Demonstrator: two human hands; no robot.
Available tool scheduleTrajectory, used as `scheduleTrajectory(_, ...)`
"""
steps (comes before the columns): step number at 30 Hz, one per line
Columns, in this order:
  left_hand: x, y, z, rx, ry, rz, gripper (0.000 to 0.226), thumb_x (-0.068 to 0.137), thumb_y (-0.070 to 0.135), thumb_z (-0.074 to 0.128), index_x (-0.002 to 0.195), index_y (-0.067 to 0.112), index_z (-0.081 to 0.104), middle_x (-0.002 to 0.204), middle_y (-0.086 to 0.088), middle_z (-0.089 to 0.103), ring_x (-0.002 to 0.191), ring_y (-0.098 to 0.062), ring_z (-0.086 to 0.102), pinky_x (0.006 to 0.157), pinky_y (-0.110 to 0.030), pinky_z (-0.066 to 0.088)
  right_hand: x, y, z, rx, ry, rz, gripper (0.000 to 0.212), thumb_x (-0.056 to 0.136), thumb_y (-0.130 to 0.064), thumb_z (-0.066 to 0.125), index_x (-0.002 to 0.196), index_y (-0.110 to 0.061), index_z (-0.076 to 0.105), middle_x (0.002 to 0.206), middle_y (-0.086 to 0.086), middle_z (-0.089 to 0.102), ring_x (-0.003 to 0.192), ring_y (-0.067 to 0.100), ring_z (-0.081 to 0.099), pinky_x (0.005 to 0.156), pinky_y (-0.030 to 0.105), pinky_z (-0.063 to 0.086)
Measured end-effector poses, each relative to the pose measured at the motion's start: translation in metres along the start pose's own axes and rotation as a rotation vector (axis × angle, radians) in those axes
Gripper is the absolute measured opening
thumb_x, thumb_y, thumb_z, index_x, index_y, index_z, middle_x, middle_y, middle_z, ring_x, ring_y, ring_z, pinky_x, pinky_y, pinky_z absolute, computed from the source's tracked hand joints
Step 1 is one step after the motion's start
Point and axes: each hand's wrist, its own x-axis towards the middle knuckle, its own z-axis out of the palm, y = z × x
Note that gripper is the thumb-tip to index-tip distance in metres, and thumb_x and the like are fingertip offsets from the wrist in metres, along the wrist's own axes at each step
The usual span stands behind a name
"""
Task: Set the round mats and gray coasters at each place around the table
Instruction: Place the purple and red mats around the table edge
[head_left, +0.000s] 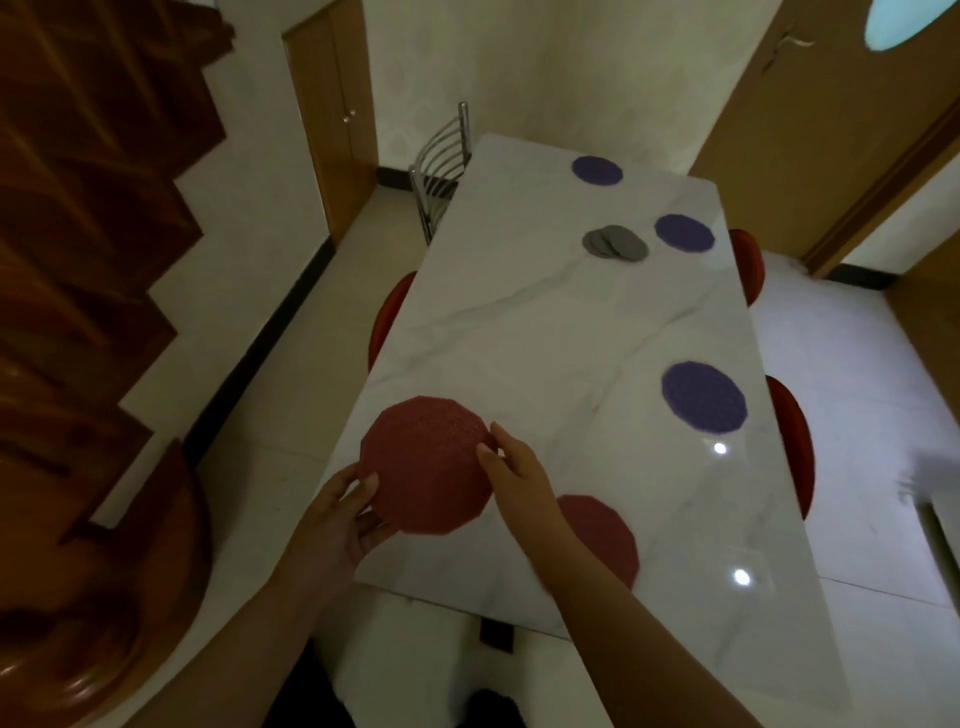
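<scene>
I hold a round red mat (428, 465) over the near left corner of the white marble table (545, 332). My left hand (337, 519) grips its near left edge, and my right hand (511, 465) pinches its right edge. A second red mat (605, 535) lies flat on the table at the near end, partly behind my right forearm. Three purple round mats lie along the right side: one near (704, 397), one further back (684, 233), one at the far end (597, 170). A fanned pile of gray coasters (615, 242) rests beside the middle purple mat.
Red-seated chairs are tucked under both long sides of the table (792, 441) (387, 317) (748, 265). A metal-backed chair (441, 166) stands at the far left corner. A dark wooden staircase (88, 260) rises on the left. Wooden doors stand at the back.
</scene>
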Motion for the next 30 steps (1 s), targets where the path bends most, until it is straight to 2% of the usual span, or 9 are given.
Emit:
scheduleTrajectory(2, 0.009, 0.015, -0.019, 0.02, -0.024, -0.012, 0.033, 0.082, 0.022, 0.063, 0.114, 0.016, 0.062, 0.106, -0.006, 0.073, 0.083, -0.021, 0.074, 0.063, -0.03, 0.059, 0.01, -0.006, 0.025, 0.004, 0.053, -0.002, 0.043, 0.096, -0.024, 0.049, 0.138, -0.014, 0.045, 0.132, 0.002, 0.051, 0.098, -0.005, 0.048, 0.078, -0.001, 0.039)
scheduleTrajectory(5, 0.028, 0.044, -0.054, 0.039, -0.068, -0.05, 0.03, 0.083, 0.021, 0.062, 0.113, 0.016, 0.061, 0.098, -0.003, 0.076, 0.082, -0.02, 0.074, 0.063, -0.03, 0.059, 0.022, -0.017, 0.07, 0.066, 0.159, 0.031, 0.042, 0.095, -0.023, 0.051, 0.137, -0.014, 0.048, 0.137, 0.003, 0.052, 0.114, 0.005, 0.049, 0.092, 0.012, 0.038)
scheduleTrajectory(10, 0.068, 0.105, -0.107, 0.136, -0.207, -0.128, 0.021, 0.091, 0.019, 0.057, 0.112, 0.018, 0.06, 0.094, 0.001, 0.077, 0.083, -0.018, 0.074, 0.062, -0.028, 0.059, 0.035, -0.046, 0.139, 0.232, 0.343, 0.086, 0.035, 0.094, -0.02, 0.052, 0.128, -0.016, 0.058, 0.126, 0.0, 0.062, 0.103, 0.002, 0.055, 0.071, -0.002, 0.04)
scheduleTrajectory(13, 0.09, 0.133, -0.119, 0.183, -0.276, -0.149, 0.021, 0.091, 0.019, 0.056, 0.111, 0.019, 0.061, 0.094, 0.001, 0.077, 0.08, -0.016, 0.074, 0.063, -0.029, 0.059, 0.038, -0.061, 0.164, 0.249, 0.45, 0.064, 0.034, 0.093, -0.018, 0.054, 0.126, -0.015, 0.061, 0.121, 0.0, 0.065, 0.102, 0.004, 0.059, 0.081, 0.006, 0.043)
scheduleTrajectory(15, 0.103, 0.147, -0.121, 0.206, -0.321, -0.166, 0.023, 0.089, 0.02, 0.058, 0.112, 0.019, 0.061, 0.096, 0.001, 0.077, 0.083, -0.016, 0.074, 0.064, -0.029, 0.059, 0.042, -0.069, 0.173, 0.238, 0.516, 0.045, 0.031, 0.091, -0.018, 0.057, 0.121, -0.014, 0.064, 0.114, -0.001, 0.067, 0.096, 0.001, 0.062, 0.081, 0.008, 0.047)
scheduleTrajectory(19, 0.131, 0.167, -0.117, 0.262, -0.39, -0.202, 0.043, 0.078, 0.028, 0.065, 0.119, 0.017, 0.059, 0.108, -0.004, 0.073, 0.088, -0.018, 0.073, 0.07, -0.034, 0.06, 0.059, -0.076, 0.176, 0.221, 0.637, 0.074, 0.022, 0.086, -0.016, 0.064, 0.107, -0.017, 0.069, 0.1, -0.004, 0.071, 0.093, 0.006, 0.065, 0.085, 0.026, 0.053)
scheduleTrajectory(21, 0.146, 0.173, -0.112, 0.269, -0.414, -0.227, 0.051, 0.076, 0.03, 0.066, 0.124, 0.016, 0.056, 0.116, -0.007, 0.069, 0.089, -0.019, 0.072, 0.077, -0.038, 0.06, 0.072, -0.08, 0.177, 0.208, 0.662, 0.076, 0.021, 0.084, -0.016, 0.065, 0.104, -0.02, 0.07, 0.095, -0.009, 0.071, 0.09, 0.003, 0.065, 0.081, 0.023, 0.052)
scheduleTrajectory(25, 0.198, 0.188, -0.104, 0.273, -0.427, -0.26, 0.051, 0.073, 0.028, 0.068, 0.122, 0.015, 0.057, 0.112, -0.007, 0.068, 0.079, -0.014, 0.073, 0.061, -0.027, 0.058, 0.119, -0.086, 0.18, 0.232, 0.717, 0.115, 0.016, 0.083, -0.015, 0.066, 0.098, -0.018, 0.069, 0.097, -0.002, 0.071, 0.091, 0.01, 0.065, 0.082, 0.027, 0.052)
scheduleTrajectory(30, 0.26, 0.215, -0.081, 0.318, -0.457, -0.312, 0.048, 0.074, 0.027, 0.067, 0.119, 0.015, 0.058, 0.109, -0.008, 0.069, 0.078, -0.016, 0.073, 0.059, -0.026, 0.057, 0.169, -0.102, 0.164, 0.4, 0.658, 0.179, 0.005, 0.084, -0.014, 0.068, 0.088, -0.014, 0.066, 0.089, 0.002, 0.07, 0.085, 0.015, 0.067, 0.073, 0.027, 0.056)
